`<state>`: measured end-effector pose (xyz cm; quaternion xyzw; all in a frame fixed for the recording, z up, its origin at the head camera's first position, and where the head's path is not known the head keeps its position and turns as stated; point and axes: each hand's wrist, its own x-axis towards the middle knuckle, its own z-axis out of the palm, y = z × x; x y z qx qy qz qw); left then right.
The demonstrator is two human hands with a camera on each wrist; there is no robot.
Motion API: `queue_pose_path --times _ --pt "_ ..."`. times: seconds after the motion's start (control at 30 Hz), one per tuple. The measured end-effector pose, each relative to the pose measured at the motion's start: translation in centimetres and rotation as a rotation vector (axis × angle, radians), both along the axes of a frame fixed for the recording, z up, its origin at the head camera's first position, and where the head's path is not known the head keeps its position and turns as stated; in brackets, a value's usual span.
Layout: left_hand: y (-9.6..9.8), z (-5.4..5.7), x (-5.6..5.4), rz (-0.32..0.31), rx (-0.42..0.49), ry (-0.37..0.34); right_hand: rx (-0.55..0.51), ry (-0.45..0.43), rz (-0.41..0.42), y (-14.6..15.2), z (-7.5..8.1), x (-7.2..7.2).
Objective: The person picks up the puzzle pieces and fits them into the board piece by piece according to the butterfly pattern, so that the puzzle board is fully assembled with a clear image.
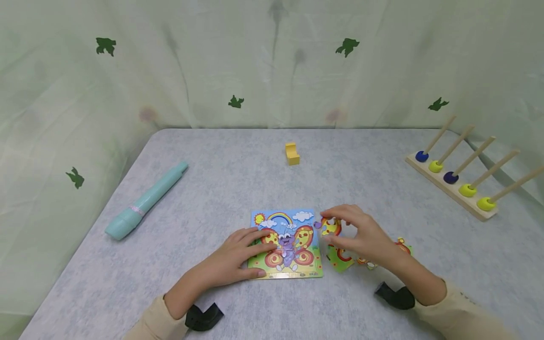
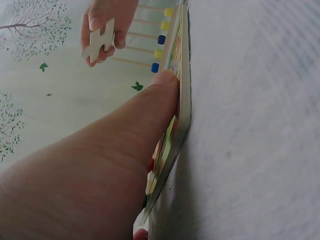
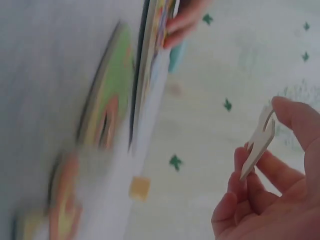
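Observation:
A butterfly jigsaw board [image 1: 293, 275] lies flat on the table in front of me. My left hand [image 1: 231, 259] rests on its left part with the fingers spread; in the left wrist view the thumb [image 2: 150, 102] lies along the board's edge. To the right of the board, my right hand [image 1: 369, 233] pinches a puzzle piece [image 1: 331, 227] between thumb and fingers. That piece is raised off the table, its pale plain back [image 2: 102, 40] facing the left wrist camera. Below the right hand lie loose pieces, including a green one [image 1: 340, 260], partly hidden by the hand.
Another loose piece [image 1: 403, 245] shows beyond the right wrist. A yellow block [image 1: 292, 154] stands farther back. At the left lies a teal tube-like object [image 1: 146, 200]. A wooden peg stand [image 1: 450, 189] with blue and yellow beads occupies the right side.

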<state>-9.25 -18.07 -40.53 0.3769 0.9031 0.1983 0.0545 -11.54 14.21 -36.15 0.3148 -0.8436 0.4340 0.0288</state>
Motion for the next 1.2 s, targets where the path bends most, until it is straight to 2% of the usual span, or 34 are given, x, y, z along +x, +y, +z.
queue_pose_path --times 0.17,0.33,0.53,0.7,0.9,0.97,1.1,1.2 --pt "0.0 0.0 0.0 -0.005 -0.001 0.014 0.041 -0.046 0.044 -2.8 -1.2 -0.3" --pt "0.1 0.1 0.0 -0.002 -0.007 0.016 0.124 -0.076 0.073 -4.2 -2.7 -0.8" --pt "0.5 0.5 0.1 0.007 0.005 0.035 0.257 -0.025 0.073 -4.8 -3.8 -1.1" --pt "0.9 0.7 0.0 0.019 -0.001 0.068 0.261 -0.061 0.058 -5.0 -4.1 -1.3" --pt "1.7 0.7 -0.4 -0.002 0.024 0.043 0.231 -0.124 0.058 -5.3 -4.2 -1.6" --pt "1.9 0.6 -0.5 -0.002 -0.002 0.050 0.233 -0.134 0.057 -5.4 -4.1 -1.6" --pt "2.3 0.7 -0.6 -0.012 -0.092 0.111 0.290 -0.108 0.041 -5.4 -4.0 -1.7" --pt "2.5 0.9 -0.7 -0.029 -0.132 0.146 0.333 -0.091 0.064 -5.2 -3.9 -1.9"
